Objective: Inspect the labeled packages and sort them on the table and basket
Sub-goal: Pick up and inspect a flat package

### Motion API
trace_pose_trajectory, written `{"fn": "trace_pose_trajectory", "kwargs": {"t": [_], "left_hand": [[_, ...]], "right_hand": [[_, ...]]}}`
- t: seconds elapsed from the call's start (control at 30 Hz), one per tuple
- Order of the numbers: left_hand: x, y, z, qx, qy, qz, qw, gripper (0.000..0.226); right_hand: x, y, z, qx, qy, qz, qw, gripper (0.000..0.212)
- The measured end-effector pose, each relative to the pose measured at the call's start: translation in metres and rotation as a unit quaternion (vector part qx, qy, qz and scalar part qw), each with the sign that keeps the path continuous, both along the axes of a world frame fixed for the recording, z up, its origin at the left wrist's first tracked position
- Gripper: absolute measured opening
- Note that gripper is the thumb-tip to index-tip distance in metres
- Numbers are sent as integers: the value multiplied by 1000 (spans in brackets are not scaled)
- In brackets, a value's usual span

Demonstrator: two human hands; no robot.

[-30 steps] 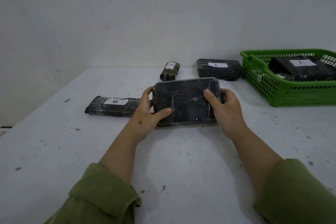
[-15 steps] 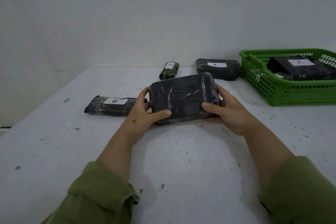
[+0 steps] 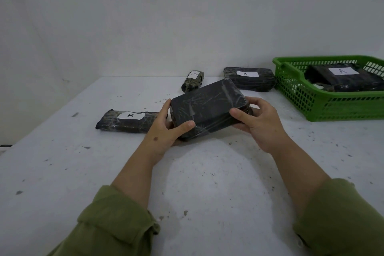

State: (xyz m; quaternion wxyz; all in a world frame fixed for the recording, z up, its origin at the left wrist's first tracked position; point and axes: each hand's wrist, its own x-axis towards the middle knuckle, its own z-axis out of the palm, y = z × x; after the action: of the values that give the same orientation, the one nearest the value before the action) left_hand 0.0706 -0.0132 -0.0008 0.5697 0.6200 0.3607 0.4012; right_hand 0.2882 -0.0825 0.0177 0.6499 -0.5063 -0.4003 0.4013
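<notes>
- We see both hands clamped on a black wrapped package (image 3: 207, 110), tilted, held over the tabletop (image 3: 207, 183); no label on the face we see.
- Left hand (image 3: 166, 131) grips its near-left corner, thumb on top.
- Right hand (image 3: 257, 122) grips its right end.
- B package (image 3: 128, 120) lies flat, just left of left hand.
- Small A roll (image 3: 192, 80) and flat A package (image 3: 249, 78) sit at far edge.
- Green basket (image 3: 332, 108) on the right holds another A package (image 3: 342, 77).
</notes>
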Motion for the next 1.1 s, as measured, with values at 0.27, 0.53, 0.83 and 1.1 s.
{"fn": "trace_pose_trajectory", "kwargs": {"t": [0.27, 0.53, 0.83, 1.1], "left_hand": [[-1, -2, -2, 90, 92, 22, 991, 104], [8, -7, -2, 119, 66, 30, 990, 97], [15, -15, 6, 152, 115, 64, 980, 105], [21, -29, 30, 259, -100, 169, 946, 52]], "right_hand": [[4, -3, -1, 10, 11, 19, 1000, 61], [-4, 0, 0, 70, 113, 27, 991, 82], [-15, -7, 25, 86, 122, 18, 989, 31], [-22, -17, 38, 165, -104, 58, 979, 52]]}}
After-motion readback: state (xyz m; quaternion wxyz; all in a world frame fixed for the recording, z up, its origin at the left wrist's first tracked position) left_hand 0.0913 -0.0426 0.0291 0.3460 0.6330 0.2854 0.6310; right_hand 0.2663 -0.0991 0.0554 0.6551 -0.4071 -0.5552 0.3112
